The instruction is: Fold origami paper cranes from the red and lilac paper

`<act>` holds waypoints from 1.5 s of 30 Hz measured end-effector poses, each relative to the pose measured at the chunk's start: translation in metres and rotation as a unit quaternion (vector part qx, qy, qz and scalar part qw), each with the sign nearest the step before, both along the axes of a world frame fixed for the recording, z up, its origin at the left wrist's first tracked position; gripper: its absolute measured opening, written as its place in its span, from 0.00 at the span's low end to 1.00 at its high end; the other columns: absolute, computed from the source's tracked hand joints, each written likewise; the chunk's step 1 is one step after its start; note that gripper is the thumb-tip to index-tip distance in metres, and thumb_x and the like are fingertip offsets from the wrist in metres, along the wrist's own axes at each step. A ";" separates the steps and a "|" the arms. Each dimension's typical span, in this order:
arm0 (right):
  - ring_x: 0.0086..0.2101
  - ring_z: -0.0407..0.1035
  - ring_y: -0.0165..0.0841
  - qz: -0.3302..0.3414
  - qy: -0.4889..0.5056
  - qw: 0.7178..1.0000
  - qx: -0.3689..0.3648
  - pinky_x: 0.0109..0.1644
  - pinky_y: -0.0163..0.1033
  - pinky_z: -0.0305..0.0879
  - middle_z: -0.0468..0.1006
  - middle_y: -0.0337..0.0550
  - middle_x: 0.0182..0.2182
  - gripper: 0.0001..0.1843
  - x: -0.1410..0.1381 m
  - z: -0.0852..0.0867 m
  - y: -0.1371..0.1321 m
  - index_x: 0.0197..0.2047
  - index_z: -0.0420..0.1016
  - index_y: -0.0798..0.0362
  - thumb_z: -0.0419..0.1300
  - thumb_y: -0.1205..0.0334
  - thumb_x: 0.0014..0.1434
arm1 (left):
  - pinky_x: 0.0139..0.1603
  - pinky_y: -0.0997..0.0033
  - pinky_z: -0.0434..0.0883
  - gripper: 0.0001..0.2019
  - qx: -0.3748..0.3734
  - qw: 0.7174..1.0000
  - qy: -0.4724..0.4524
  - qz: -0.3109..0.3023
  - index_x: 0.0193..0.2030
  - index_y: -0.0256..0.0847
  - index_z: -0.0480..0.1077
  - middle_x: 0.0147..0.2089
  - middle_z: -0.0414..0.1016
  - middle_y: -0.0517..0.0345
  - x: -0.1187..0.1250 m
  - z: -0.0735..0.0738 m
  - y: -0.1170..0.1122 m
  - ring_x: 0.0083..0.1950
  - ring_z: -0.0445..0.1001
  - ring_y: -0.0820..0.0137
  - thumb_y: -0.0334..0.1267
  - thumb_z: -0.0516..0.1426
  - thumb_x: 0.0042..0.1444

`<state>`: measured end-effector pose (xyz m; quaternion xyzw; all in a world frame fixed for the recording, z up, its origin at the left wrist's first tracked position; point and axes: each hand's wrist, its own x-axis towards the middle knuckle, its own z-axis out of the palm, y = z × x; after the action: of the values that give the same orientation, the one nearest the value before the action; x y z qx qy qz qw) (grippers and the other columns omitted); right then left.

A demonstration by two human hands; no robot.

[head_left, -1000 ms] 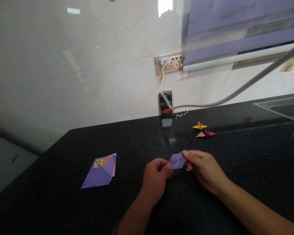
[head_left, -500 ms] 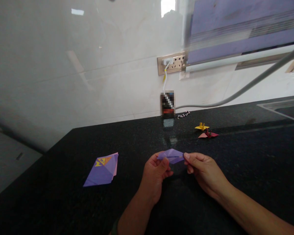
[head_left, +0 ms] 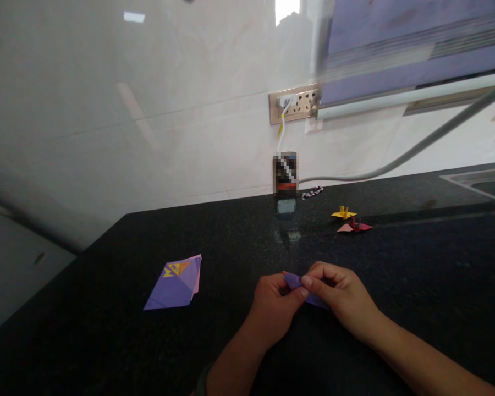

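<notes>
A piece of folded purple origami paper [head_left: 292, 279] is pinched between my two hands above the dark counter. My left hand [head_left: 275, 308] grips its near left side, thumb on top. From the right, my right hand [head_left: 340, 291] presses thumb and fingertips on the paper's middle, close to the left thumb. Much of the paper is hidden behind the fingers. To the left lies a stack of purple and pink paper [head_left: 173, 286] with yellow and orange print. Further back on the right sit a yellow paper crane [head_left: 344, 213] and a red-and-pink paper crane [head_left: 355, 226].
The black speckled counter [head_left: 103, 335] meets a pale tiled wall [head_left: 190, 137]. A pixelated object [head_left: 286, 175] leans there below a wall socket [head_left: 293, 103] with a white cable. Beside it lie a beaded string [head_left: 312, 192] and a grey hose [head_left: 379, 175].
Both hands have come closer together and slightly lower. The right hand has moved from the paper's right tip to its middle, and the paper now tilts down to the right.
</notes>
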<state>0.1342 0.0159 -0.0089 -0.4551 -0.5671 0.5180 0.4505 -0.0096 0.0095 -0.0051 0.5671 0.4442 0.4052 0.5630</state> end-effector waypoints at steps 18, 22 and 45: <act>0.20 0.57 0.25 0.023 0.046 0.996 -0.073 0.24 0.31 0.55 0.68 0.37 0.20 0.12 -0.004 -0.001 0.000 0.24 0.71 0.55 0.57 0.55 0.51 | 0.26 0.75 0.61 0.15 -0.143 0.979 -0.123 0.080 0.28 0.34 0.67 0.23 0.66 0.60 -0.004 -0.004 0.010 0.23 0.62 0.77 0.47 0.57 0.45; 0.20 0.58 0.25 0.040 0.056 0.996 -0.062 0.25 0.32 0.56 0.69 0.38 0.21 0.13 -0.003 -0.003 0.001 0.26 0.71 0.56 0.56 0.54 0.52 | 0.25 0.75 0.61 0.15 -0.154 0.978 -0.129 0.063 0.27 0.34 0.67 0.23 0.65 0.60 -0.005 -0.002 0.009 0.23 0.62 0.77 0.48 0.56 0.46; 0.21 0.58 0.24 0.035 0.045 0.997 -0.055 0.23 0.30 0.57 0.65 0.35 0.23 0.06 -0.003 -0.008 0.005 0.32 0.65 0.54 0.57 0.63 0.50 | 0.25 0.76 0.62 0.14 -0.121 0.988 -0.062 0.073 0.27 0.34 0.65 0.24 0.64 0.60 -0.002 -0.002 0.008 0.24 0.62 0.76 0.46 0.53 0.49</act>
<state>0.1317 0.0213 -0.0170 -0.4354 -0.5321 0.5841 0.4314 -0.0118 0.0177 -0.0068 0.4350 0.4944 0.4225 0.6228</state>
